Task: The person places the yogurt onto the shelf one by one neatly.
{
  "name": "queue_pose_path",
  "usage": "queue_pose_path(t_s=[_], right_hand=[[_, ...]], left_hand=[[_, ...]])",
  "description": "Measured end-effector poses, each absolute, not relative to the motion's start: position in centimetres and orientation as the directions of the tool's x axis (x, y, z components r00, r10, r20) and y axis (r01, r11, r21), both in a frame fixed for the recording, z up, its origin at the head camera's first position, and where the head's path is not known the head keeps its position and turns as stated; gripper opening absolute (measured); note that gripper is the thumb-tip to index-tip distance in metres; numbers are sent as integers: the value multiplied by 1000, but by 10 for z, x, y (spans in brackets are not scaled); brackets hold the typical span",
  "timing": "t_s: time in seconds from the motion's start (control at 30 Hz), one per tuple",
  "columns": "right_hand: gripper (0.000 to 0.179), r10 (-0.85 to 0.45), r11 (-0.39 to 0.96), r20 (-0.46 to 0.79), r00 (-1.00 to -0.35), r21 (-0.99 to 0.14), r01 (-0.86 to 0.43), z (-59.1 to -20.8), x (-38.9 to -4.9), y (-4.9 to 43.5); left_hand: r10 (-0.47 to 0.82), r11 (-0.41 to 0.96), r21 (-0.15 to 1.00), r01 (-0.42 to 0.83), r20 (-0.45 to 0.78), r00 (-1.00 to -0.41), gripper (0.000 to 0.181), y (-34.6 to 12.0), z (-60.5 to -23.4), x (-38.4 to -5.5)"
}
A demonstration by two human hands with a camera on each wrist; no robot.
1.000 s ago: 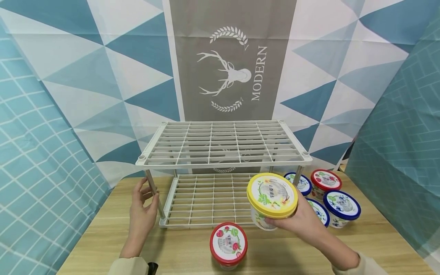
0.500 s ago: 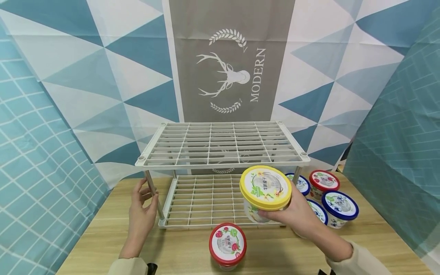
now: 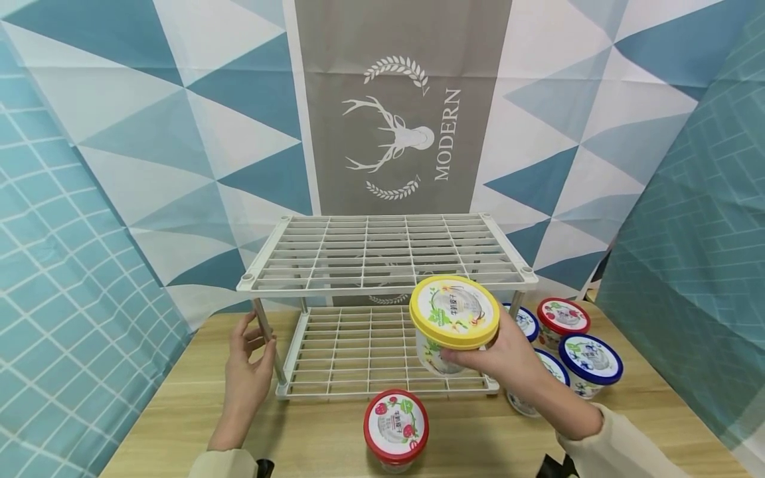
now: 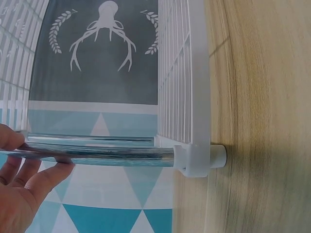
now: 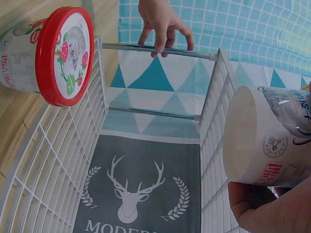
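Note:
My right hand (image 3: 508, 355) grips a white tub with a yellow lid (image 3: 455, 312) by its side, lifted before the rack's right half. In the right wrist view the bottom of this tub (image 5: 243, 141) faces left. My left hand (image 3: 248, 372) pinches the rack's front left metal post (image 4: 112, 154), thumb on one side and fingers on the other. The two-tier white rack (image 3: 382, 290) has slatted shelves. A red-lidded tub (image 3: 396, 428) stands on the table ahead of the rack, its lid bearing strawberry pictures.
Right of the rack stand several tubs: a red-lidded one (image 3: 564, 316) at the back and blue-lidded ones (image 3: 592, 358), some partly hidden behind my right arm. Patterned cloth (image 3: 406, 99) hangs behind the wooden table (image 3: 173, 411), with blue cloth at both sides.
My right hand has carried the yellow-lidded tub left and slightly upward, towards the rack. The left hand stays on the post, and the red-lidded tub in front stays put.

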State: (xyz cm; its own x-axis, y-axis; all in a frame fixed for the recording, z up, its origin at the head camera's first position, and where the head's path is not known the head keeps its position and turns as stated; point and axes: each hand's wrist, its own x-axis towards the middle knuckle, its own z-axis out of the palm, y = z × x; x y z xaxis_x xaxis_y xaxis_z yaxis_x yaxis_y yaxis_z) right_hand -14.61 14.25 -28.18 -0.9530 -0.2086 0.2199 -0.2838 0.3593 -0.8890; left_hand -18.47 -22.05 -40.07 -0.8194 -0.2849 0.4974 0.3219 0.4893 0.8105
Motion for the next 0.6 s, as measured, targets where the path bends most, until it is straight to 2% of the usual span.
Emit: queue_pose_path(t_s=[0.13,0.6], right_hand=[[86,-203,364,227,-953,-886,-288,-280,-148,141],[78,-212,347,230,-950,-891,-293,-268,-156,134]], left_hand=[[-288,494,809,318,497,-819,62,-220,-401,-184],[-276,492,810,319,493,-825,63,-221,-401,-184]])
